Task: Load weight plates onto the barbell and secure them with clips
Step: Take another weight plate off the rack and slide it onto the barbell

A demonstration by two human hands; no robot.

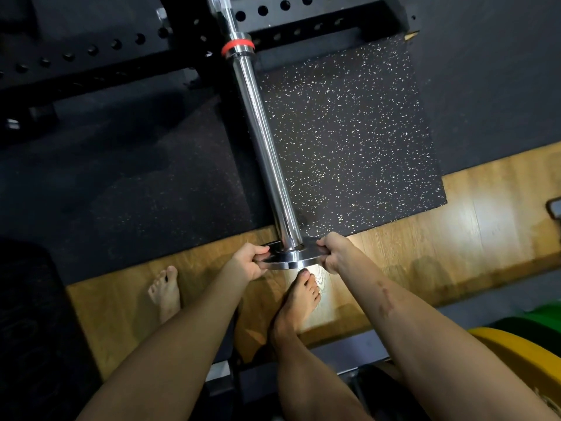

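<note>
Now both sets of fingers curl round opposite rims of a small chrome weight plate (288, 259), left hand (246, 262) and right hand (333, 253) gripping it, its hole at the tip of the polished barbell sleeve (263, 138). Beyond, the sleeve runs bare to the red-banded collar (237, 47), above the speckled mat (346, 138).

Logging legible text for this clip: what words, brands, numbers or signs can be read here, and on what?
None can be read.
Small chrome weight plate, held by the left hand and right hand at the end of the barbell sleeve: no marking legible.
Yellow plate and green plate at the right edge: no lettering in view.
</note>
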